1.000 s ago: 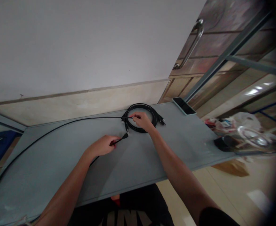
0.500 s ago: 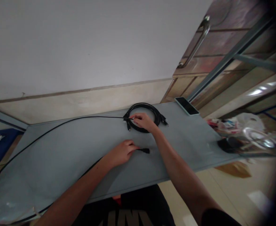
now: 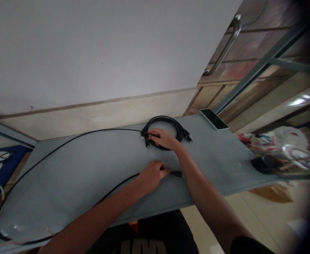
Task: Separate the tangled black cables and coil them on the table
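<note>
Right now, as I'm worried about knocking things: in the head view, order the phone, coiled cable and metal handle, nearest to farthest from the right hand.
1. Coiled cable: right at the right hand.
2. Phone: to the right, on the table.
3. Metal handle: beyond the phone.

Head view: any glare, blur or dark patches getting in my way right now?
Head view: dim overall, the right edge dark and blurred; head view: crumpled white plastic looks hazy; head view: the coiled black cable reads clearer, but the black cable plug beyond the left hand is soft.
</note>
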Tool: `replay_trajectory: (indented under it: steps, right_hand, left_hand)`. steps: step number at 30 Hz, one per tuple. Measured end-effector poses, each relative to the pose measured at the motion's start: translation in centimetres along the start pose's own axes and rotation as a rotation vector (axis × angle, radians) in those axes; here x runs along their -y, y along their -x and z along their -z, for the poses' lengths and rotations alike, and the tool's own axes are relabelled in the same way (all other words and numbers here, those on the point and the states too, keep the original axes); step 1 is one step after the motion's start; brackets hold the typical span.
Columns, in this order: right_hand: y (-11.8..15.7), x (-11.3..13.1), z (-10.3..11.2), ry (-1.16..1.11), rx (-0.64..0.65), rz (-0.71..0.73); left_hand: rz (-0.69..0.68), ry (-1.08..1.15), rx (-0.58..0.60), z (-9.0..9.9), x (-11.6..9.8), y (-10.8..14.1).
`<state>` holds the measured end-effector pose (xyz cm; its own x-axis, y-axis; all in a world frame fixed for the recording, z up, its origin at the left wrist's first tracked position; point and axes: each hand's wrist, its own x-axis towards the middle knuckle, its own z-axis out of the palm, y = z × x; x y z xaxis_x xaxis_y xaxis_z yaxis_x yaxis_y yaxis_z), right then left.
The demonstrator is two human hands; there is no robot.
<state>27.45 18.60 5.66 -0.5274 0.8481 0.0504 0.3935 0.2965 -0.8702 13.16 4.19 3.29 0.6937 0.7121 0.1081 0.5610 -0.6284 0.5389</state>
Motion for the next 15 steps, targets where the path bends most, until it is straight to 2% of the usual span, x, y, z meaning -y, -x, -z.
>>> replay_trajectory:
  steps: [3, 5, 9, 13, 15]
  right_hand:
    - [0.6, 0.0, 1.6, 0.077, 0.081, -0.012]
    - [0.6, 0.2, 2.0, 0.131, 0.014, 0.015]
    - [-0.1, 0.8, 0.0, 0.173, -0.242, 0.089]
    - [-0.8, 1.0, -2.3, 0.155, -0.288, 0.104]
    - [-0.8, 1.0, -2.5, 0.143, -0.294, 0.094]
  left_hand:
    - [0.077, -0.104, -0.017, 0.0, 0.3, -1.0]
    - [0.121, -0.112, -0.04, -0.1, 0.5, -1.7]
    - [0.18, -0.176, -0.047, -0.2, 0.2, -3.1]
    - [0.062, -0.085, -0.014, 1.8, 0.7, -3.7]
    - [0.012, 0.012, -0.084, 3.6, 2.0, -3.3]
